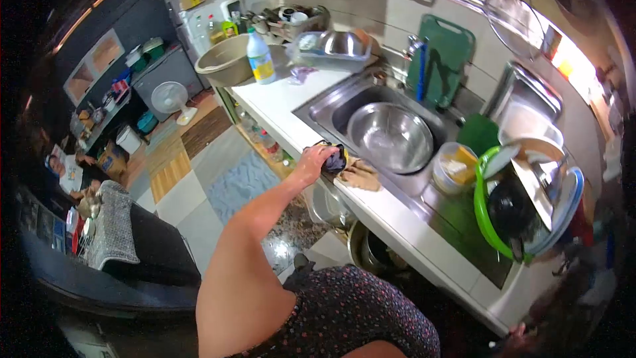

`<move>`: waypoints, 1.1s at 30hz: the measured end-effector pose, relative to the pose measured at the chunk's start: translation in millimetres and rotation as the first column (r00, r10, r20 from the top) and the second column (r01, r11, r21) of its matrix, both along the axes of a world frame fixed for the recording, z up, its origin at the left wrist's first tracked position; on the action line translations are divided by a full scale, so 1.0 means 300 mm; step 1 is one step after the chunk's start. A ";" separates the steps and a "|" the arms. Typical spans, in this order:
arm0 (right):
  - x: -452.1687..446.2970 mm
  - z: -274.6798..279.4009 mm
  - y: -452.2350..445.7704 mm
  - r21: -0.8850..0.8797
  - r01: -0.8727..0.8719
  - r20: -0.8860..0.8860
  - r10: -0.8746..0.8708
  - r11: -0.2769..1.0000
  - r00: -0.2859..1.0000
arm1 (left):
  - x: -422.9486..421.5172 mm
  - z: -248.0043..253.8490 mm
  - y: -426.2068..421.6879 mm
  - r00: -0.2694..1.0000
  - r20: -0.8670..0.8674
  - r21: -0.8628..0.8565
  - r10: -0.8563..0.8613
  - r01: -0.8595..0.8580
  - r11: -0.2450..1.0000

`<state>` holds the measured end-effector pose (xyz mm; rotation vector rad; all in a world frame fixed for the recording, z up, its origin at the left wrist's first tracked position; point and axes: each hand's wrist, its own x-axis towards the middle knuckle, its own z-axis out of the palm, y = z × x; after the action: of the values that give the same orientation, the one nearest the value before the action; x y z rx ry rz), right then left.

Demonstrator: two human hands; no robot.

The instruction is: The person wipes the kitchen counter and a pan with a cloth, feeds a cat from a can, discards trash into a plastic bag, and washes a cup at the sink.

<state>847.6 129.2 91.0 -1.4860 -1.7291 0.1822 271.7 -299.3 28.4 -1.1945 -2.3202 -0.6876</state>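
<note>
My left hand (318, 160) reaches across to the counter's front edge, its fingers closed on a dark bunched cloth (336, 158). Against that cloth, on the right, lies a tan cloth (360, 174) on the white counter (291, 119). Just behind them a steel basin (389, 138) sits in the metal sink (324, 107). At the lower right edge, small and dim, is what looks like my right hand (519, 335) near the counter's end; its fingers are too unclear to read.
Right of the sink are a plastic tub (454, 169) and a green basin (483, 209) of dishes. A bleach-like bottle (260, 59), a beige basin (228, 59) and a dish tray (324, 59) stand at the back. A person (69, 172) is at far left.
</note>
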 end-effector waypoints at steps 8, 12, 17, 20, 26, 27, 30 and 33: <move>-0.051 0.196 -0.287 0.043 0.026 0.142 -0.032 0.999 0.989 | -0.388 0.116 -0.360 0.740 0.252 -0.253 0.624 -0.572 0.780; -0.295 0.258 -0.448 0.095 -0.264 -0.420 0.279 0.960 0.863 | -0.679 0.121 -0.386 0.679 0.535 0.118 0.503 -0.649 0.751; -0.759 0.273 -0.534 -0.163 -0.719 -0.387 0.626 0.676 0.677 | -0.678 0.367 -0.367 0.674 0.723 0.651 -0.150 -0.592 0.476; -1.110 0.326 -0.866 0.094 -0.925 -0.604 0.760 0.369 0.242 | -0.875 0.160 -0.354 0.930 0.368 0.700 0.023 -0.293 0.651; -1.512 0.371 -1.148 0.143 -0.975 -0.783 0.583 -0.173 -0.218 | -0.473 0.135 -0.575 0.494 0.855 0.372 -0.155 -0.376 0.849; -1.574 0.385 -1.183 0.154 -0.957 -0.789 0.552 -0.244 -0.268 | -0.432 0.108 -0.619 0.325 0.941 0.240 -0.092 -0.454 0.858; -1.775 0.432 -1.312 0.191 -0.875 -0.790 0.460 -0.445 -0.406 | -0.338 0.025 -0.744 0.095 0.911 0.388 -0.401 -0.530 0.754; -1.977 0.454 -1.468 0.223 -0.787 -0.819 0.327 -0.576 -0.471 | -0.297 0.083 -0.844 -0.115 0.861 0.246 -0.496 -0.758 0.603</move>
<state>254.5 -311.1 227.1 0.6373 -1.6863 2.4006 182.5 -552.5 53.3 0.6380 -2.0996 -3.0134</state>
